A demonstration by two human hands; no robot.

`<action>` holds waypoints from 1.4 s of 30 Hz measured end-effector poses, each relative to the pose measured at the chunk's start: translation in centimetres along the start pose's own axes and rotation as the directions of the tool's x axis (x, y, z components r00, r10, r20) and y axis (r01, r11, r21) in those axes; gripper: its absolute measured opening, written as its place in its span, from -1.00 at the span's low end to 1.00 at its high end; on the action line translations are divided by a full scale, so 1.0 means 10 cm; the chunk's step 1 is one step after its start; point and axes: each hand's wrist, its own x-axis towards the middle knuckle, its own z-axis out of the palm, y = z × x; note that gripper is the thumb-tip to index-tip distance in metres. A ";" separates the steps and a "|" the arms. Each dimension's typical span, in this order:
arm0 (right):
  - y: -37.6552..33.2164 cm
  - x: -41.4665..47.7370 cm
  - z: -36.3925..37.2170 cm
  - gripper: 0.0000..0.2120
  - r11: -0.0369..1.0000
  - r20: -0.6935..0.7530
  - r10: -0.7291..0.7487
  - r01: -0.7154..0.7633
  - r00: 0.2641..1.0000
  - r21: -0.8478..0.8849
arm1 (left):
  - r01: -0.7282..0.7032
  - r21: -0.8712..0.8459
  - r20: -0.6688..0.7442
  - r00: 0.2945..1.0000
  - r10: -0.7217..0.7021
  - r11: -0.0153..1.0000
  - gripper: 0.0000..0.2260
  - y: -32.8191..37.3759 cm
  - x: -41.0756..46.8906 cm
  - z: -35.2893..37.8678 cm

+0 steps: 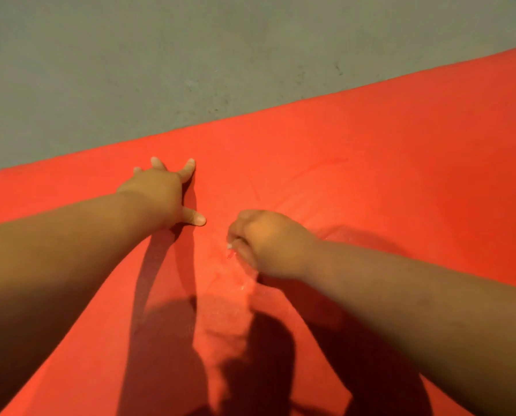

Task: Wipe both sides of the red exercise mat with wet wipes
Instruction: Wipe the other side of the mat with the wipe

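- mat [370,145] flat on the floor [160,70], upper side mid-wipe.
- left grip [160,190] spread wide, pressing the mat.
- right grip [265,241] curled round a barely visible wipe [229,246].
- next: stroke onto dry mat.

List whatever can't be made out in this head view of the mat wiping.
Head view only:
Wet wipe: nearly all hidden by the curled fingers of the right hand; just a pale scrap shows.
Red mat: ends cut off by the frame edges; underside hidden against the floor.
Its near part: darkened by arm shadows.
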 end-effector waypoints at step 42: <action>0.37 1.12 -0.41 -0.81 0.992 -0.156 0.036 -0.055 0.987 -0.116 | -0.012 -0.121 0.031 0.999 0.016 0.993 0.12 -0.05 0.10 -0.01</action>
